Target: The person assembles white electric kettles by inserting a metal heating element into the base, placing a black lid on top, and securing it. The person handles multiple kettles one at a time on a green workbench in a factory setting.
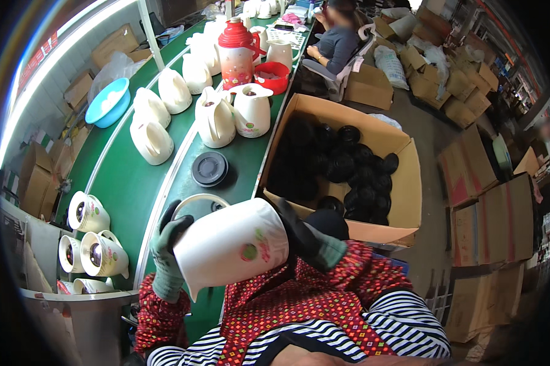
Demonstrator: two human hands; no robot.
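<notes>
Head view, white jug (229, 244) between left grip (167, 249), right grip (308, 239)

Red front panel (272, 299), small multicoloured diamonds all over. Left sleeve (159, 320), left of the panel, and right sleeve (376, 268), at the panel's right: same red, small bright spots. Left glove (169, 250), left of the panel: grey-green knit, black over fingers. Right glove (311, 243), just beyond the panel, matches. Black-and-white striped garment (406, 317) shows either side of the panel and below it.
</notes>
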